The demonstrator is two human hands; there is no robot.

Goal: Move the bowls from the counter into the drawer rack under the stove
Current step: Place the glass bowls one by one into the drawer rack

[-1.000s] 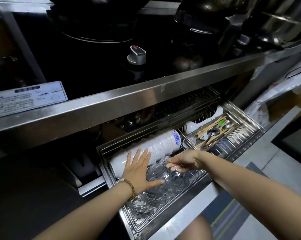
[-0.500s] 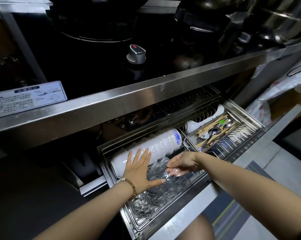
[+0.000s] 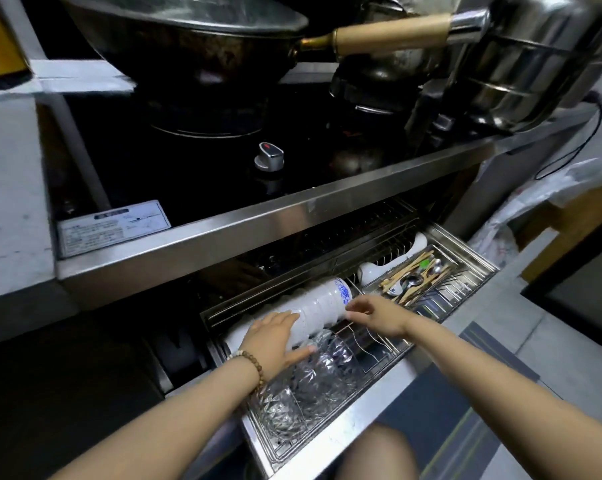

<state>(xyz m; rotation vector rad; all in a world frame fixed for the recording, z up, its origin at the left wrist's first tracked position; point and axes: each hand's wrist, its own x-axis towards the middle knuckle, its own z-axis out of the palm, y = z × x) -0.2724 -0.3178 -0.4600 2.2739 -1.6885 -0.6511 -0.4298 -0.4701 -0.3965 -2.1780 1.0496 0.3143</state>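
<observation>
Judged well along, perhaps near the end. Already in the drawer rack [image 3: 337, 441] under the stove [image 3: 206, 168]: a row of white bowls [image 3: 322, 306], nested on their sides along the back rail, and a row of clear glass bowls [image 3: 313, 379], packed on edge along the front. No bowl seen outside the drawer; any further bowls elsewhere, impossible to tell from here. Left to do, by the look of it: settling the white row, then shutting the drawer, at present pulled out.

Left hand [image 3: 275, 337] laid flat on the near end of the white row, fingers [image 3: 287, 318] straight and together, gripping nothing, thumb stretched out over the glass bowls just below. Right hand [image 3: 379, 317] at the far, blue-patterned end of the same row, fingers [image 3: 355, 308] loosely spread and slightly bent, tips at or just off the last bowl. Contact there blurred; nothing pinched.

Beyond the right fingers, a cutlery tray [image 3: 445, 292] in the right part of the rack, holding wooden chopsticks [image 3: 410, 270] and metal spoons [image 3: 412, 282]. Behind that, further from the fingers, white ceramic pieces [image 3: 374, 271] lying against the wire dividers, kind unclear. Just under the right fingers, beside the glass row, bare wire slots [image 3: 372, 344].
</observation>
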